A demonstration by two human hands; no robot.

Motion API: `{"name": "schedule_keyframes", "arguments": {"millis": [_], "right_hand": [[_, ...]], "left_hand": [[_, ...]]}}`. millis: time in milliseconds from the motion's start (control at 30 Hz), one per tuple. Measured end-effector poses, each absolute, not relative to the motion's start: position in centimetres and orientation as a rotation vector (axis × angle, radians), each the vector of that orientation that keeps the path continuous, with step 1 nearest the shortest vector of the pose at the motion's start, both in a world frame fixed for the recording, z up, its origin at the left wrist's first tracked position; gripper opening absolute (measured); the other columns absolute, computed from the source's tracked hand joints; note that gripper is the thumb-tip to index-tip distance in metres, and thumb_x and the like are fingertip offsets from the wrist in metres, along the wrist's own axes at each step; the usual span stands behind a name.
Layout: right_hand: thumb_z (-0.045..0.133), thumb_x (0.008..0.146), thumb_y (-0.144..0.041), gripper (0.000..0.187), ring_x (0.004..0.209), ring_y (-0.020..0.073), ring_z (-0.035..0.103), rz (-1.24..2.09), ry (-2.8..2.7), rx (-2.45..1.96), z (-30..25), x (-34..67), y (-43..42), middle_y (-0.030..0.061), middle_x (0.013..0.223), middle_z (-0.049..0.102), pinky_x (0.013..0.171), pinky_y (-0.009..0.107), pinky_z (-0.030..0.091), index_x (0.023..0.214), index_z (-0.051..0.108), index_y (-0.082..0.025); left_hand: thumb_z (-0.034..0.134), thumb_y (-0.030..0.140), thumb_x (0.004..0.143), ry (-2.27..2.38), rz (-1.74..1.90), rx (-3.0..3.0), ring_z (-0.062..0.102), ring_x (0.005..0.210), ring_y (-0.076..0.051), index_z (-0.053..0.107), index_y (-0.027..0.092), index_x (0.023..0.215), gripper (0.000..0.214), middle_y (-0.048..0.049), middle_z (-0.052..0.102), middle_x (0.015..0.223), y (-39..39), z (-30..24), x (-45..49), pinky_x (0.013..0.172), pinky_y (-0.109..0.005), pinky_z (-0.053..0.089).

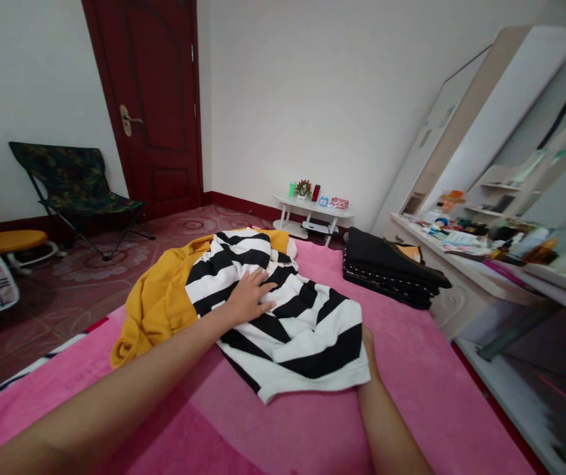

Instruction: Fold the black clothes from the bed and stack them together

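Observation:
A black-and-white striped shirt (307, 323) lies spread and rumpled on the pink bed cover (313, 429). Flat on its stripes rests my left hand (251, 297), fingers spread. My right hand (368, 343) is at the shirt's right edge, mostly hidden behind or under the cloth, so its fingers do not show. Beside and partly beneath the striped shirt is a crumpled mustard-yellow garment (159, 297), to the left.
A stack of folded black clothes (392, 270) sits at the bed's far right, beside a cluttered dressing table (461, 264). Beyond the bed stand a small white table (313, 210), a camouflage folding chair (75, 181) and a yellow stool (13, 239).

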State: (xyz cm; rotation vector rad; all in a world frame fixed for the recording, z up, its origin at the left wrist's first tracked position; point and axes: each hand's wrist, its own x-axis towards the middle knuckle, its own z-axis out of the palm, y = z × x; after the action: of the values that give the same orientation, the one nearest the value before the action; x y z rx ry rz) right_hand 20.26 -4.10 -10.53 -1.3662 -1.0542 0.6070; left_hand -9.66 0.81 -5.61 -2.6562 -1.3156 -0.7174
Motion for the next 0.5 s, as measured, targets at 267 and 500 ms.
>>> {"name": "schedule_keyframes", "arguments": {"millis": [267, 500], "right_hand": [[0.055, 0.079, -0.047, 0.039, 0.099, 0.0239, 0.062, 0.446, -0.871, -1.304, -8.5, 20.2, -4.8, 0.0096, 0.104, 0.069, 0.087, 0.036, 0.047, 0.098, 0.068, -0.015], [0.062, 0.073, -0.029, 0.035, 0.102, 0.0215, 0.060, 0.625, -1.633, -1.263, -1.0, 15.2, -8.2, 0.0072, 0.111, 0.067, 0.093, 0.037, 0.044, 0.107, 0.067, -0.020]], "left_hand": [[0.045, 0.042, 0.092, -1.360, -0.722, -2.458, 0.041, 0.129, -0.028, 0.058, 0.019, 0.125, 0.042, -0.0103, 0.058, 0.128, 0.7, -9.3, -10.2, 0.111, -0.047, 0.025], [0.045, 0.042, 0.092, -1.367, -0.731, -2.476, 0.044, 0.125, -0.027, 0.060, 0.019, 0.122, 0.041, -0.0099, 0.060, 0.125, 0.8, -9.0, -10.4, 0.111, -0.046, 0.026]]}}
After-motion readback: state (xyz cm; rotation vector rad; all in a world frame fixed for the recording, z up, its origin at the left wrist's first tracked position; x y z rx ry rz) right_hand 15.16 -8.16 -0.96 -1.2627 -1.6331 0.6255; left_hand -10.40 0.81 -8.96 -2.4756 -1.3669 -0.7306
